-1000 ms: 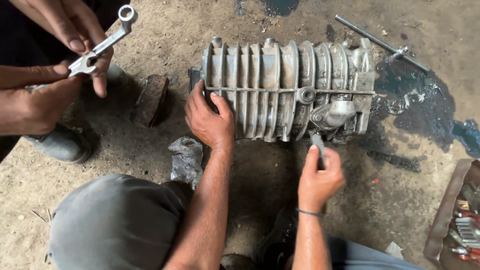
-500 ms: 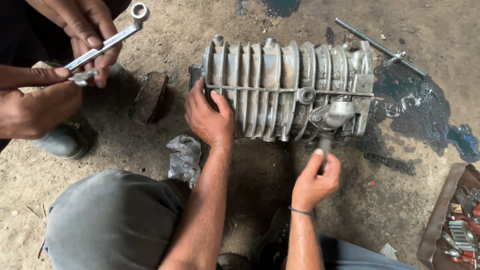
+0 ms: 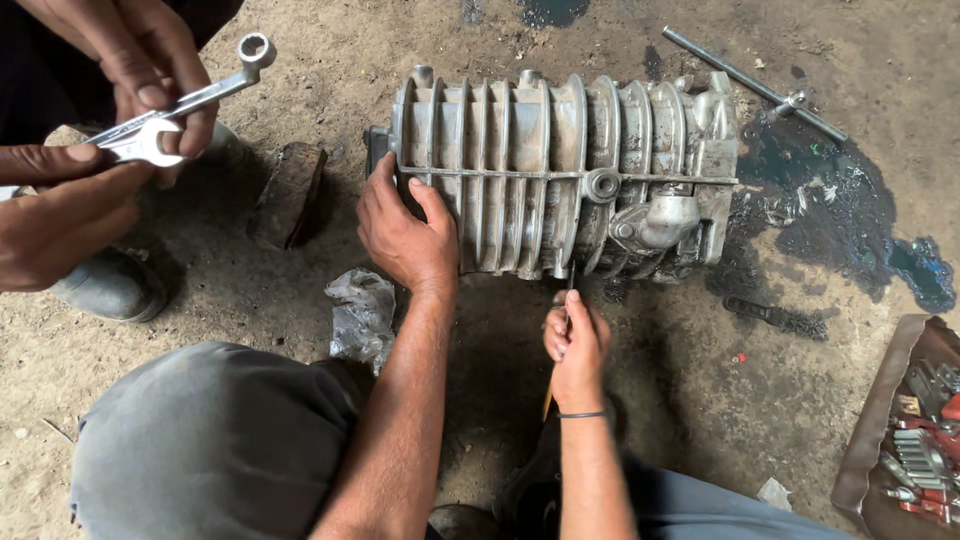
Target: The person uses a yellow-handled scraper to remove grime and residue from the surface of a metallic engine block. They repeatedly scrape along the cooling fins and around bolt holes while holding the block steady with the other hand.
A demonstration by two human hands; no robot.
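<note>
At far left another person's two hands [image 3: 95, 150] hold a pair of spanners [image 3: 185, 105], well left of and above the wearer's left hand; a shoe [image 3: 110, 285] sits below them. Between those and the left hand lies a dark block [image 3: 288, 195] on the floor, and just below-left of the left hand's wrist a crumpled plastic bag [image 3: 362, 312]. The left hand [image 3: 405, 235] lies spread, palm down, on the left end of the ribbed metal casing [image 3: 560, 170], fingers over its edge, pressing rather than gripping. The casing lies on its side on the dirt floor, touching the left hand and just above the right hand. The right hand [image 3: 574, 345] is closed around a thin tool [image 3: 566, 300] whose tip reaches the casing's lower edge. Up and right of it a long rod [image 3: 755, 85] lies by a dark oil patch [image 3: 830, 200]; far right, a tray [image 3: 880, 430] of tools
</note>
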